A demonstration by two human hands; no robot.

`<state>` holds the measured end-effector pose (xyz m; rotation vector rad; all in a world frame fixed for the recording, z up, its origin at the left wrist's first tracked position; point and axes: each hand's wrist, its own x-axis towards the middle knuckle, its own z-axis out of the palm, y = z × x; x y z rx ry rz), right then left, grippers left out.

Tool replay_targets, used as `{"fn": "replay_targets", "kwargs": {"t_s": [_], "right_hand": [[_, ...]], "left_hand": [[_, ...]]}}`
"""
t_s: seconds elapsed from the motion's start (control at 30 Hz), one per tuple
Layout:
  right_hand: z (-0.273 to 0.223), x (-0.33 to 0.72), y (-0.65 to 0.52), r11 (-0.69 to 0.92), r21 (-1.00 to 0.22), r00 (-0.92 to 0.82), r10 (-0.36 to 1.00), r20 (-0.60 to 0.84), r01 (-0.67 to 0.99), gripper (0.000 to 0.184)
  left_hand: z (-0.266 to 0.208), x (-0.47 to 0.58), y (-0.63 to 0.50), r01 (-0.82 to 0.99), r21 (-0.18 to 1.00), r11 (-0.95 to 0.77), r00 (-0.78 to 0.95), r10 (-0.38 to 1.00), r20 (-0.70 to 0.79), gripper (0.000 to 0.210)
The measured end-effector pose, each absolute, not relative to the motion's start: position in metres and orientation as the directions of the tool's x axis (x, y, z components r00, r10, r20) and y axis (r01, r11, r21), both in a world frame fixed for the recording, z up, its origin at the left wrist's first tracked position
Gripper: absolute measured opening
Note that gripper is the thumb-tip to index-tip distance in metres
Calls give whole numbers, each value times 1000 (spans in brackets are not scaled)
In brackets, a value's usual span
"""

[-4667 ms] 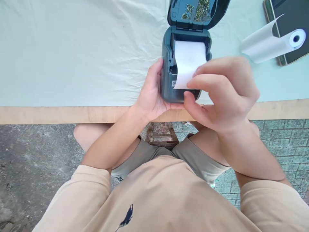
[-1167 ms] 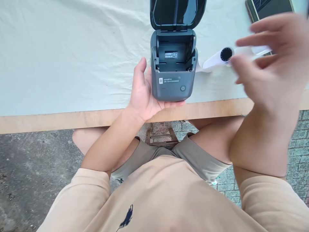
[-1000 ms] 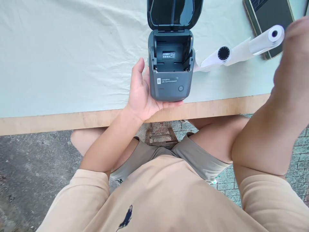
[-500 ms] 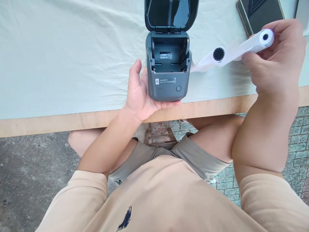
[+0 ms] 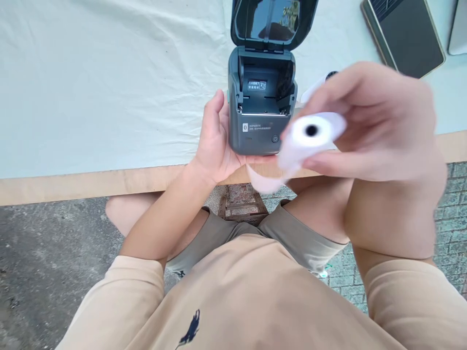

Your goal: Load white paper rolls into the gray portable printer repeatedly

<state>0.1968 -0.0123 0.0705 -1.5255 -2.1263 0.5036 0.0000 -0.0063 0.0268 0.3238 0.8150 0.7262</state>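
Note:
A dark grey label printer (image 5: pixel 260 136) rests in my left hand (image 5: pixel 217 141), which cups it from below and along its left side. Its lid (image 5: pixel 272 24) is swung up and back, and no roll lies in the bay. My right hand (image 5: pixel 386 126) pinches a white paper roll (image 5: pixel 297 138) between thumb and fingers, just right of the printer's front. The roll is blurred, its dark core hole faces me, and a loose paper tail (image 5: pixel 268 181) hangs below it. Behind my right fingers a second white roll (image 5: pixel 314 90) shows only in part.
A pale cloth (image 5: pixel 109 87) covers the table, whose wooden edge (image 5: pixel 91 184) runs in front of me. At the back right lies a dark, flat phone-like device (image 5: pixel 410 39), with part of a silver object (image 5: pixel 458 31) beside it. My legs are under the edge.
My right hand has brought the paper roll left and toward me, close to the printer's front, and the paper strip has come off the cloth. The printer has shifted slightly right in view.

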Motion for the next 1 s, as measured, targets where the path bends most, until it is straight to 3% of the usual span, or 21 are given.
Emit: {"fn": "replay_targets", "kwargs": {"t_s": [0.17,0.33,0.43,0.6,0.73,0.83,0.93,1.0], "right_hand": [[81,179,-3,473,-473,-391,881,265,744,29],[85,169,11,343,-327,-340,938,69,881,36],[81,167,11,321,-324,-333,943,19,890,39],[61,173,-6,579,-349,-427,799,423,737,12],[43,178,-17,666,-273,-512,723,464,694,4],[39,181,-14,689,-356,-470,706,530,632,3],[41,184,-6,604,-504,-207,742,637,617,20],[43,184,-1,482,-641,-16,806,591,597,31]], "left_hand": [[22,0,-10,-414,573,707,509,702,-498,51],[19,0,-12,-438,573,693,508,717,-478,54],[19,0,-12,-446,569,690,518,718,-464,55],[22,-4,-13,-477,581,660,524,744,-415,51],[22,-6,-16,-462,632,622,496,772,-397,50],[21,-7,-18,-445,672,592,470,793,-387,51],[21,-7,-18,-411,681,606,497,775,-390,57],[21,-6,-19,-397,691,604,510,771,-381,58]]}}
